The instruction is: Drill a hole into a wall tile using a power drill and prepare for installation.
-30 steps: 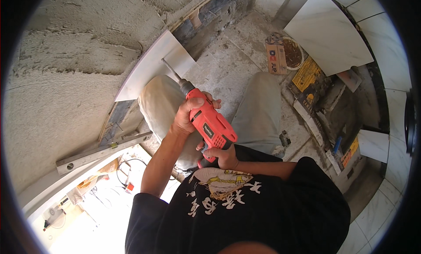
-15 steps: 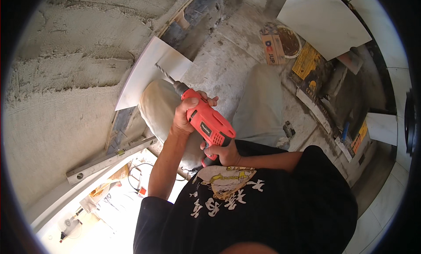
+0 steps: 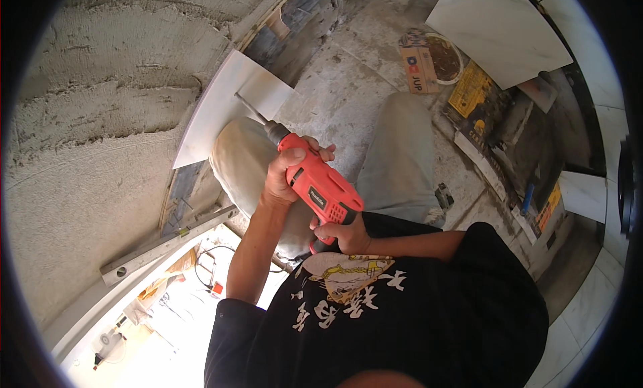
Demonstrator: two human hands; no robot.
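A red power drill (image 3: 321, 185) lies slantwise in front of my chest, its nose toward the far left. My left hand (image 3: 282, 172) is closed around the front of its body, just behind the dark chuck (image 3: 275, 131). On the handle, my right hand (image 3: 349, 234) is wrapped with fingers at the trigger area; its grip is partly hidden. The long drill bit (image 3: 252, 108) sticks out over a white tile panel (image 3: 221, 116) that leans by the wall. From this view I cannot tell whether the bit's tip touches the panel.
Rough mortar covers the wall (image 3: 114, 113) at left, with a metal level (image 3: 167, 246) below. My knees flank the drill. At right are a cardboard box (image 3: 419, 70), a round bucket (image 3: 445, 58), a large marble-look tile (image 3: 499, 33), yellow-black packaging (image 3: 471, 90) and a blue-handled tool (image 3: 527, 199).
The bit's spiral grooves, distinct before, now look smeared smooth. Both hands keep their hold on the drill, and the view has shifted very slightly.
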